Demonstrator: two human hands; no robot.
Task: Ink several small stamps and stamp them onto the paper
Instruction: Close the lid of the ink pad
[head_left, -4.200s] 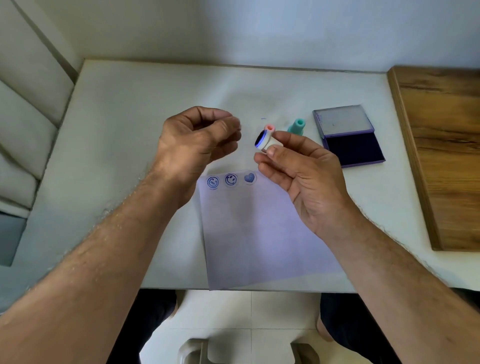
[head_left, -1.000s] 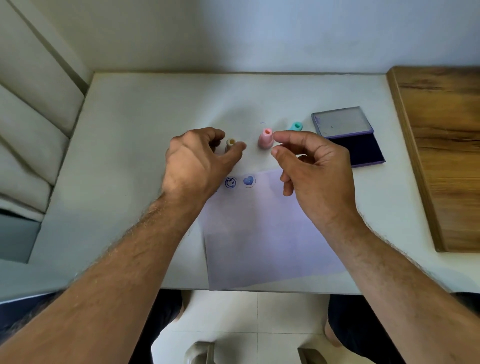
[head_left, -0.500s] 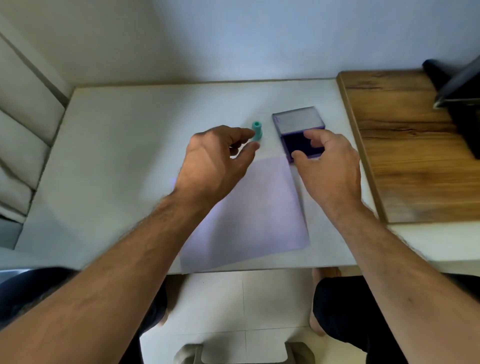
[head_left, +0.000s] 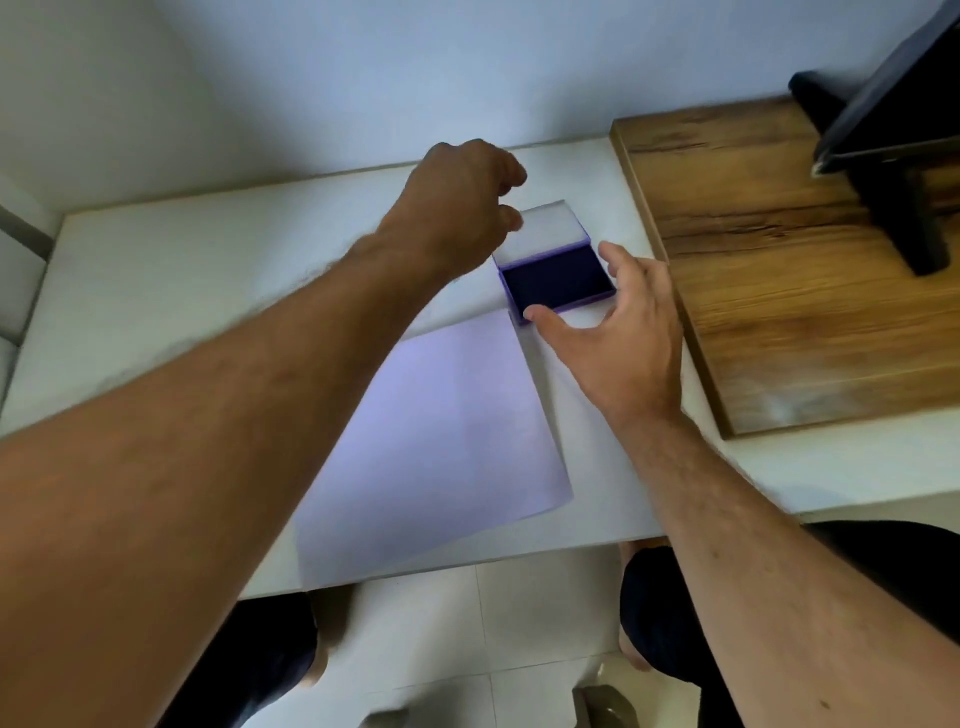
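Observation:
The open purple ink pad (head_left: 558, 283) lies on the white table (head_left: 208, 270), its clear lid (head_left: 548, 228) folded back. My right hand (head_left: 623, 338) has spread fingers; the thumb touches the pad's near left corner and the index finger lies along its right edge. My left hand (head_left: 462, 208) hovers at the lid's left edge with curled fingers, and what it holds is hidden. The lilac paper (head_left: 447, 426) lies in front of the pad, its left part and top corner under my left forearm. No stamp shows.
A wooden board (head_left: 779, 270) lies just right of the pad, and a black stand (head_left: 893, 171) is on its far right. The wall runs close behind the table. My knees and the tiled floor show below the table's near edge.
My left hand has reached farther, up to the pad's lid, and the teal stamp has gone out of sight. My right hand has drawn back off the dark ink surface to the pad's edges.

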